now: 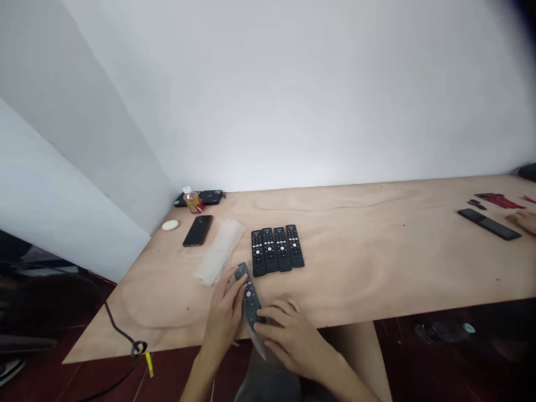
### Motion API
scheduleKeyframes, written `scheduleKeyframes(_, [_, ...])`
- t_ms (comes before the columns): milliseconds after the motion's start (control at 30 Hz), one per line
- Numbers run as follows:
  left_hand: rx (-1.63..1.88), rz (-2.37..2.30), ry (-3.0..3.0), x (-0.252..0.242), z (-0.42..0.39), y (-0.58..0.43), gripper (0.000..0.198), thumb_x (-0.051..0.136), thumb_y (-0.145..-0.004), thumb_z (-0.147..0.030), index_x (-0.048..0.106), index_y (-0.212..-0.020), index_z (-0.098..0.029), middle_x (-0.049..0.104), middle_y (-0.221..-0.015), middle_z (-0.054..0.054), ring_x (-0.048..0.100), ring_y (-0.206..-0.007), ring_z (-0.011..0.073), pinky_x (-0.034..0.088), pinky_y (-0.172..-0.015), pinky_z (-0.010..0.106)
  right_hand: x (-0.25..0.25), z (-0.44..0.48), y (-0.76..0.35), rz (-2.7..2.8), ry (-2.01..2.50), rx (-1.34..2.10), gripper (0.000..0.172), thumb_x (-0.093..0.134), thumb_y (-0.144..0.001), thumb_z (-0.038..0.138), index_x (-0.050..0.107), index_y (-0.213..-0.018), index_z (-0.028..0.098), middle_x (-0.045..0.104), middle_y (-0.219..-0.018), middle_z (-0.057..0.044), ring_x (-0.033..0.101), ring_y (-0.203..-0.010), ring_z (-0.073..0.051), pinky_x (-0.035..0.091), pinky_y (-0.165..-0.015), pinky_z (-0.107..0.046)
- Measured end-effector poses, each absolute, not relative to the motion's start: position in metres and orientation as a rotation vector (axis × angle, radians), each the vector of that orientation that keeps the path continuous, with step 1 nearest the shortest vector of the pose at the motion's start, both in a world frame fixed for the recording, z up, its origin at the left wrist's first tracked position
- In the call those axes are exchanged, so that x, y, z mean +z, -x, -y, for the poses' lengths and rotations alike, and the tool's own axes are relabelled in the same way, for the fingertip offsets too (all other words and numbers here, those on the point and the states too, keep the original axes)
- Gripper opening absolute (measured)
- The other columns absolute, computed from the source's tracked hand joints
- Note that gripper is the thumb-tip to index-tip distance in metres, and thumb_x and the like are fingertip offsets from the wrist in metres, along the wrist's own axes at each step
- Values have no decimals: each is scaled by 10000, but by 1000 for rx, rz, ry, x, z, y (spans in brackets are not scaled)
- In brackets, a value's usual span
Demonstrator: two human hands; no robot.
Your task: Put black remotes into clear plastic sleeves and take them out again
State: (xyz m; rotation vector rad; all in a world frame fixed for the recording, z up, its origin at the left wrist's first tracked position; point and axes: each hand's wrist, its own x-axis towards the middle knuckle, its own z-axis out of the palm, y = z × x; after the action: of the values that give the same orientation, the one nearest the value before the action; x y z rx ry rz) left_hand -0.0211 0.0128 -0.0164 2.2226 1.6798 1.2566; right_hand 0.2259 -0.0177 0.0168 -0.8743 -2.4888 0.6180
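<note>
Remotes, six in all: a row of four remotes (276, 249), one held remote (250, 298), and one long remote (488, 223) at the far right. One phone (197, 230). One small bottle (193, 200). One white disc (170, 225). One black box (209, 196). One pale cloth (220, 250). One black cable (121, 334). Hands, three: left hand (226, 314), right hand (288, 335), and one other person's hand (526, 221). Red items (500, 200): too blurred to count.

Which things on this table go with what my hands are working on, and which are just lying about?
In hand: the remote held by left hand and right hand; row of four remotes beside it; likely the pale cloth.
Lying about: phone, small bottle, white disc, black box, cable; the long remote by another person's hand, far right.
</note>
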Motion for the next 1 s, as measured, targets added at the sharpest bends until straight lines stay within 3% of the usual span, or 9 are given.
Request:
scheduleKeyframes(167, [1273,-1675,-2089,-16,-1,19,233,538,-1104,-286,719,-1248,-268,680,-1309,101,653,-1265,280,569,-1116,508,9,10,-196,2473,999,505,441,603,-1102,297,576,-1540,337,645,-1539,-52,526,-1384,-316,434,-1174,-515])
scheduleKeyframes(333, [1202,-1673,-2086,-21,-5,20,283,501,-1122,-300,710,-1306,-252,690,-1388,104,645,-1341,272,545,-1172,529,2,-7,-176,2491,1101,372,531,548,-1103,236,485,-1623,327,578,-1629,-66,514,-1398,-369,438,-1150,-605])
scheduleKeyframes(533, [1131,-1665,-2062,-32,-21,23,378,433,-1124,-237,652,-1431,-219,650,-1529,127,634,-1414,264,528,-1207,551,-9,-20,-172,2450,1085,263,567,463,-1126,217,392,-1687,255,498,-1713,-81,410,-1575,-332,398,-1216,-569])
scheduleKeyframes(833, [1104,-1668,-2182,-45,-43,25,515,435,-1016,-56,628,-1472,-198,604,-1595,158,572,-1502,303,523,-1208,593,-24,-24,-169,2262,1341,203,517,475,-1116,232,519,-1631,239,524,-1691,-105,412,-1599,-355,394,-1208,-572])
scheduleKeyframes(1000, [1100,-1669,-2208,-47,-39,24,542,442,-1032,-73,583,-1532,-226,573,-1632,142,531,-1538,311,486,-1232,637,-27,-16,-170,2214,1362,221,478,496,-1103,241,586,-1573,250,565,-1659,-97,461,-1559,-367,418,-1169,-576])
